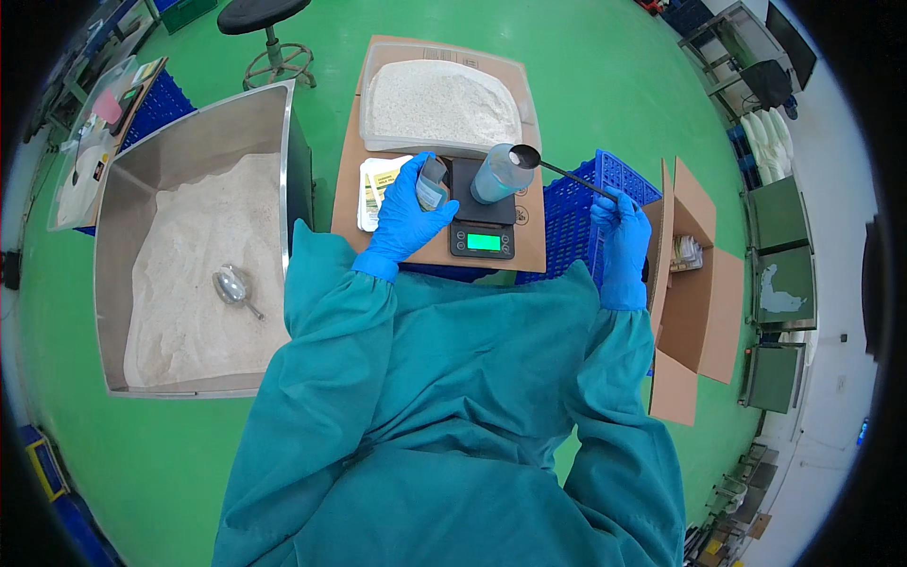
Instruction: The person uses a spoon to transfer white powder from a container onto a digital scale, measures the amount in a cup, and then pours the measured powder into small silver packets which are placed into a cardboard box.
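Note:
My left hand point(404, 215), in a blue glove, grips a small pouch point(433, 182) held upright beside the scale. My right hand point(621, 225), also gloved, holds a long-handled black spoon point(557, 170). The spoon's round bowl hovers over the mouth of a clear blue-tinted container point(499, 175). That container stands on the dark platform of a small digital scale point(483, 219) with a lit green display. Behind the scale sits a shallow white tray point(383, 144) heaped with pale granular powder point(435, 102). All of this rests on a cardboard sheet point(529, 241).
A large steel bin point(194, 142) of pale powder stands at my left, a metal scoop point(233, 286) lying in it. Flat label sheets point(373, 194) lie by my left hand. A blue plastic crate point(576, 213) and an open cardboard box point(694, 293) are at my right. A stool point(269, 38) stands behind.

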`<action>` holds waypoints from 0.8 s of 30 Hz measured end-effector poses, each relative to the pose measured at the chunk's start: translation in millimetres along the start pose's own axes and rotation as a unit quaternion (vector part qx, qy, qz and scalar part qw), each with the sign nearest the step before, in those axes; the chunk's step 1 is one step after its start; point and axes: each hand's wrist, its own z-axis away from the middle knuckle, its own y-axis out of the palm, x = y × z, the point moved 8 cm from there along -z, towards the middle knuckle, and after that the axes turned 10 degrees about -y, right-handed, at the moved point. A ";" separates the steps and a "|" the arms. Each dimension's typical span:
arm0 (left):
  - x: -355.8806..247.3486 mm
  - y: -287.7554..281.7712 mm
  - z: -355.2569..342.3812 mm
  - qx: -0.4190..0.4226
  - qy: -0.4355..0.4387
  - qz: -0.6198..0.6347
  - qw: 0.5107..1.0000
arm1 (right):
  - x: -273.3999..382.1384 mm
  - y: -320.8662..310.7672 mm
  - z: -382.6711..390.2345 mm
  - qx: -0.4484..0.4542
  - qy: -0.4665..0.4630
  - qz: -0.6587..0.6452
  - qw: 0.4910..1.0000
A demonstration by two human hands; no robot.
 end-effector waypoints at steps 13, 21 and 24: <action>-5.8 -0.5 1.5 0.003 0.005 -0.012 1.000 | -4.7 -2.5 -2.8 -0.001 0.022 -0.021 1.000; -2.5 2.1 0.2 0.009 -0.002 -0.025 1.000 | -7.4 -4.1 -3.5 -0.007 0.023 -0.015 1.000; -2.7 1.9 -0.1 0.011 -0.001 -0.024 1.000 | -10.5 -5.5 -4.4 -0.003 0.027 -0.021 0.999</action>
